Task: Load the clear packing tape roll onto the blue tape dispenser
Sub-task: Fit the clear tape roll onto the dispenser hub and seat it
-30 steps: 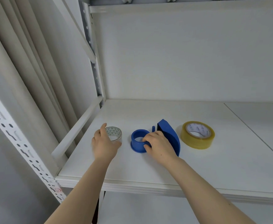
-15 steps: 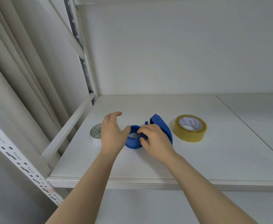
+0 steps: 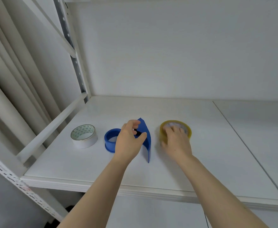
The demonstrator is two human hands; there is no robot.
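The left hand [image 3: 128, 140] pinches the dispenser [image 3: 147, 143], steadying it; just right of it, the right hand [image 3: 176, 140] curls over the tape roll [image 3: 187, 131]. Best lift the roll level, then seat it squarely on the hub [image 3: 109, 144]

Shelf [image 3: 200, 162]: front edge open, right half free. Left side barred by rail [image 3: 52, 127]; wall [image 3: 184, 55] closes the back. Row across middle: white tape roll [image 3: 84, 136], blue dispenser [image 3: 147, 145] gripped by left hand [image 3: 129, 142], yellowish tape roll [image 3: 186, 129] under right hand [image 3: 176, 143]; narrow gaps between.
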